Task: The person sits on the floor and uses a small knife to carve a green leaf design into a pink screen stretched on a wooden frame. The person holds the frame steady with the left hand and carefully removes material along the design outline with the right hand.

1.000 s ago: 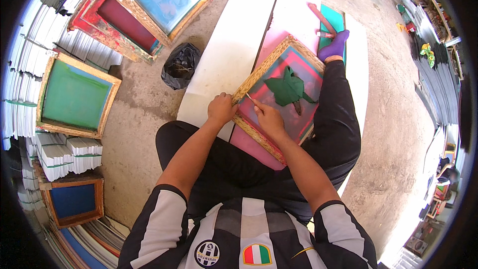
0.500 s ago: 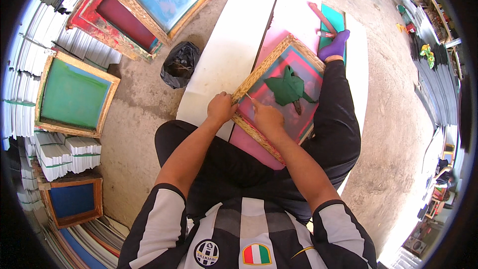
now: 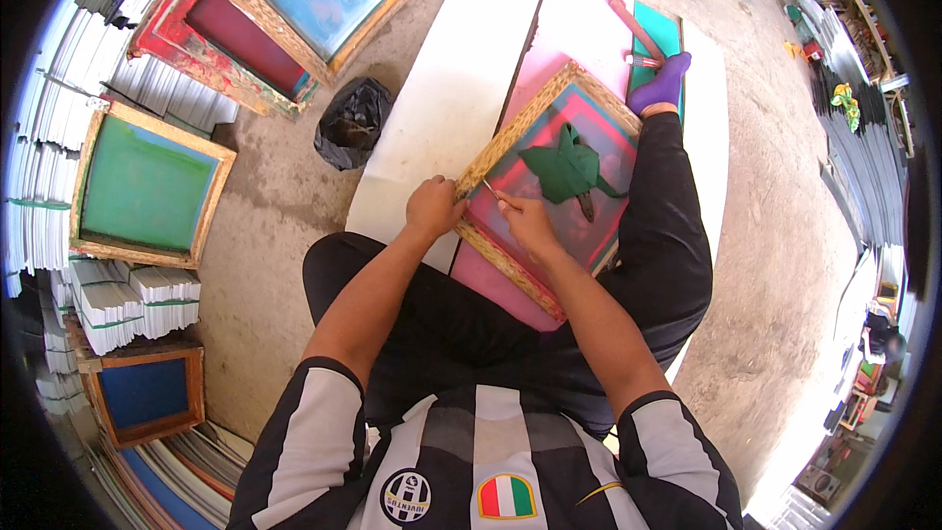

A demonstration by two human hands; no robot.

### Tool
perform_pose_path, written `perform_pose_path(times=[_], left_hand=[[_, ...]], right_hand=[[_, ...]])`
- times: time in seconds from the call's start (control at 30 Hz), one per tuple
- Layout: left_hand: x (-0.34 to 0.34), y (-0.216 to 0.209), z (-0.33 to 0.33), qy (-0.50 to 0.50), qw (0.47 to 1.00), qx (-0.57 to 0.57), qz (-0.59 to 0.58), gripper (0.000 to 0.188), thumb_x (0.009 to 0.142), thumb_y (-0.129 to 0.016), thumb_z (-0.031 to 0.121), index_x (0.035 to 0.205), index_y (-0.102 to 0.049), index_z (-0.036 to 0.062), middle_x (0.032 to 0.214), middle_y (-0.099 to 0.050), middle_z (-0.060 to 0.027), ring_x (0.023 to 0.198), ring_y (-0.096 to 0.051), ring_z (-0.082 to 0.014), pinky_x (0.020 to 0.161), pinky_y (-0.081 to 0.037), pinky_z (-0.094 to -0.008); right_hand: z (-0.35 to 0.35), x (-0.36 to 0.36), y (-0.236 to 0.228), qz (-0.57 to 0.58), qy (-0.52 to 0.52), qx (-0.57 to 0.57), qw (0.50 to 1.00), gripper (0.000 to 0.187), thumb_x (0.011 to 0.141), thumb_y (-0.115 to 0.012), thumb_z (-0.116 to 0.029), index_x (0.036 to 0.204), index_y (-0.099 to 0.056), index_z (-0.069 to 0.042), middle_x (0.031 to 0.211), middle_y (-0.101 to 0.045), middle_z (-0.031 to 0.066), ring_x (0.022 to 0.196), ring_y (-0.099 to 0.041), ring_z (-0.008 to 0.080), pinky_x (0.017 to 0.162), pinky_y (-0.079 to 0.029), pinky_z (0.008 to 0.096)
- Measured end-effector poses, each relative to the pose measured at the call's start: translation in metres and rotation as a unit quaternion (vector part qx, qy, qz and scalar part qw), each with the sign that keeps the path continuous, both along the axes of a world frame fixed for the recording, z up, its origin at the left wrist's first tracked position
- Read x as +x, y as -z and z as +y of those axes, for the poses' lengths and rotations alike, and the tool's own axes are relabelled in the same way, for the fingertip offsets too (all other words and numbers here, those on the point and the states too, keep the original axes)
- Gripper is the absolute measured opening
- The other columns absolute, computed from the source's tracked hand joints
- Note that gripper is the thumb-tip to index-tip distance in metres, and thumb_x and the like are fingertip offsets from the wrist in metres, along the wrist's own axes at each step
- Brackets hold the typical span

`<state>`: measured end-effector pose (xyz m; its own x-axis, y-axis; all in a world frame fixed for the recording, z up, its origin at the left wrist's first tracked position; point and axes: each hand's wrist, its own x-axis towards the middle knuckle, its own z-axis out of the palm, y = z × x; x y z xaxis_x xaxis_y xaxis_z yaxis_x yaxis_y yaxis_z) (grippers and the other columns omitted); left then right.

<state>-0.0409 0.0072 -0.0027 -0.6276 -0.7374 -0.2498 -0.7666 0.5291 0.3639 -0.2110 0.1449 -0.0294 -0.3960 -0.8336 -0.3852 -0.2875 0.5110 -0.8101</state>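
A wooden screen-printing frame [image 3: 512,139] with pink-and-blue mesh lies tilted across my lap, on the pink and white boards. My left hand [image 3: 432,206] is closed around its left corner. Between the fingers of my right hand [image 3: 530,224] is a thin pointed tool [image 3: 492,188], its tip at the inner edge of the frame's wood near that corner. The tool's exact kind is too small to make out. On the mesh rests a crumpled dark green cloth [image 3: 561,169], with a dark brown strip-like piece [image 3: 587,206] poking out below it.
Beyond the frame, a purple-socked foot [image 3: 659,85] rests by a teal panel [image 3: 671,29]. A black plastic bag [image 3: 350,125] sits on the concrete floor to the left. More screen frames [image 3: 147,186] and stacked white sheets [image 3: 103,299] line the left side.
My right hand and the thin tool have shifted slightly, and more of the tool's shaft shows. My left hand keeps its grip on the frame's corner.
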Motion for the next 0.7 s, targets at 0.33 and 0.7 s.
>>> perform_pose_path(times=[0.33,0.7], left_hand=[[0.008,0.011,0.001,-0.014,0.999,0.0,0.032,0.039,0.086,-0.079,0.04,0.098,-0.073,0.0041,0.102,-0.068,-0.0172,0.101,-0.068,-0.0377,0.087,-0.055,-0.0493],[0.008,0.009,0.0,-0.017,0.999,0.01,0.033,0.038,0.087,-0.078,0.039,0.1,-0.072,0.0041,0.106,-0.067,-0.0155,0.102,-0.068,-0.0356,0.088,-0.057,-0.0478]], right_hand=[[-0.008,-0.005,-0.018,-0.134,0.047,0.027,0.989,0.037,0.103,-0.064,-0.029,0.138,-0.069,-0.019,0.111,-0.077,0.0181,0.097,-0.075,0.0302,0.086,-0.057,0.0436],[-0.02,-0.007,-0.04,0.251,-0.119,0.011,0.961,0.036,0.104,-0.055,-0.038,0.137,-0.068,-0.031,0.104,-0.075,0.0206,0.095,-0.073,0.0429,0.084,-0.057,0.0574]])
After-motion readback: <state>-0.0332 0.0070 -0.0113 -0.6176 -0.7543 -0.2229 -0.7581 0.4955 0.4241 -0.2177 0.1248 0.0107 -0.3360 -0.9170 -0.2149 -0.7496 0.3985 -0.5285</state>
